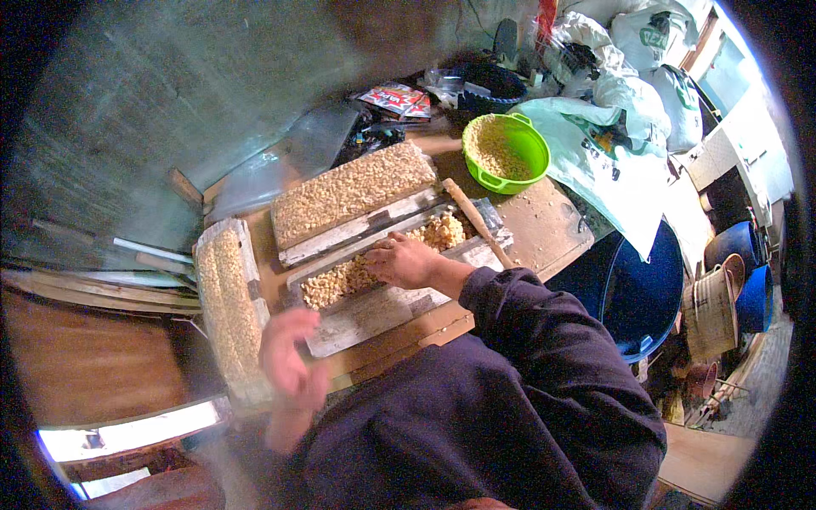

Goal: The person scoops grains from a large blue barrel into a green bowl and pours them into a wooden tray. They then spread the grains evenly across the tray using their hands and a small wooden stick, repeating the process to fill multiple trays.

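Observation:
My right hand [401, 260] rests on crumbly pale soybeans [338, 280] in a long plastic-lined trough between wooden boards [370, 322]; its fingers touch the beans. Left of the trough, my left hand [293, 357] is raised and blurred, and its finger position is unclear. A heap of the beans lies at the trough's far end, by a wooden stick [475, 220] laid across it. Behind the trough lies a wide, flat slab of packed beans [357, 191] on a board. Another long bean slab [226, 293] stretches along the left.
A green plastic basin [539, 153] holding loose beans stands on the table [554, 223] at the back right. Plastic sheeting [255, 178] lies at the back left. White bags [599, 166], a large blue barrel [644, 293] and a woven basket [709, 312] are at the right.

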Demonstrator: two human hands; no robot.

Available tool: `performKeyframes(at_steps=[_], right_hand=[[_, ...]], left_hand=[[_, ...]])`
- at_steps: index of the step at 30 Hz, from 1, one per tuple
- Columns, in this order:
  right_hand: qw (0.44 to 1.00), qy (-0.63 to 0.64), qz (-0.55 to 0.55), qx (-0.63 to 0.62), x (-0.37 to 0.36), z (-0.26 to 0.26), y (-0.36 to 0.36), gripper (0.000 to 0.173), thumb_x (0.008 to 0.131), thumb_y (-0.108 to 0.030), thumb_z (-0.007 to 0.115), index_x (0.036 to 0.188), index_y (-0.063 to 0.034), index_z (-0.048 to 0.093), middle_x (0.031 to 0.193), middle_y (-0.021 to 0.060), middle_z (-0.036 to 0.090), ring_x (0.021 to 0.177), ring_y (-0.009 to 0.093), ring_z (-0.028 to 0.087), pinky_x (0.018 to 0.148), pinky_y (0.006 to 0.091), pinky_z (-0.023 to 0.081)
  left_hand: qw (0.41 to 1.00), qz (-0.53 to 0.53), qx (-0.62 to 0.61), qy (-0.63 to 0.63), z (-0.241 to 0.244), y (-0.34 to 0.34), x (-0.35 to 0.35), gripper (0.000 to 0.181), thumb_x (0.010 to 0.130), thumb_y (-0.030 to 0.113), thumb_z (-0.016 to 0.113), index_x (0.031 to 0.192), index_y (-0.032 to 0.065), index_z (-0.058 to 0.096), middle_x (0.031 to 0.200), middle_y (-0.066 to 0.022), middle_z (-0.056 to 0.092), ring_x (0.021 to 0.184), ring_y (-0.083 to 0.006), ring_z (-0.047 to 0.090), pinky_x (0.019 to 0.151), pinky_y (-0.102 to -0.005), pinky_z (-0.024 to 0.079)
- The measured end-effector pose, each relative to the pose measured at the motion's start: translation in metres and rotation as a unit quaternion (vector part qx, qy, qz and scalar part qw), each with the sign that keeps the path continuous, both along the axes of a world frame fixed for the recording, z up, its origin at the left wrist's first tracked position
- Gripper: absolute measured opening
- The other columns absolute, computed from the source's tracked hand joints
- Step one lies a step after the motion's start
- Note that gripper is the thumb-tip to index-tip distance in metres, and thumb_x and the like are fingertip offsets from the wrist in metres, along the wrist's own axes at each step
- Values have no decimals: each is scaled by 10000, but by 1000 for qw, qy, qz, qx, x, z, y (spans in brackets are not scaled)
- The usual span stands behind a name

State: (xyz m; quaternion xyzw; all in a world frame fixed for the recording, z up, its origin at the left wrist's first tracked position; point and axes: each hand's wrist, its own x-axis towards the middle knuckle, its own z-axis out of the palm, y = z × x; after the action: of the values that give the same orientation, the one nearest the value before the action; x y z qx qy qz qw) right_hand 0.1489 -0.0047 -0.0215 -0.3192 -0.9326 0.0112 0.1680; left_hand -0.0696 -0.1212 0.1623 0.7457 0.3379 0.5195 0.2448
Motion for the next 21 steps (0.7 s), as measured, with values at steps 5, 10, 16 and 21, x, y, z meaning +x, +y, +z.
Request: performKeyframes(at_steps=[5,10,16,21], right_hand=[[999,-41,-16,-3,32,-5,6,255,772,-249,527,972,-109,598,1080,73,561,1038,245,506,946,406,353],[999,22,-43,0,84,28,0,162,685,-171,592,828,-98,613,968,64,585,970,247,527,891,386,390],[989,-56,-92,-102,83,49,9,171,702,-149,560,848,-79,617,1021,80,593,1016,254,531,881,355,416],[992,-12,-11,-125,21,6,47,187,753,-163,519,900,-86,607,1064,90,586,985,282,549,800,378,453]], left_hand=[[921,-367,99,-88,82,-27,15,227,648,179,689,807,100,547,817,-57,580,769,-249,580,664,-385,483],[924,-300,0,-235,110,-66,28,198,858,347,498,740,192,530,783,33,516,728,-208,542,745,-433,383],[919,-307,-28,-247,120,-67,40,116,850,312,522,837,199,545,741,5,510,694,-185,525,680,-390,420],[882,-390,35,-261,109,-52,45,138,813,217,584,937,169,546,765,5,534,668,-183,518,673,-396,436]])
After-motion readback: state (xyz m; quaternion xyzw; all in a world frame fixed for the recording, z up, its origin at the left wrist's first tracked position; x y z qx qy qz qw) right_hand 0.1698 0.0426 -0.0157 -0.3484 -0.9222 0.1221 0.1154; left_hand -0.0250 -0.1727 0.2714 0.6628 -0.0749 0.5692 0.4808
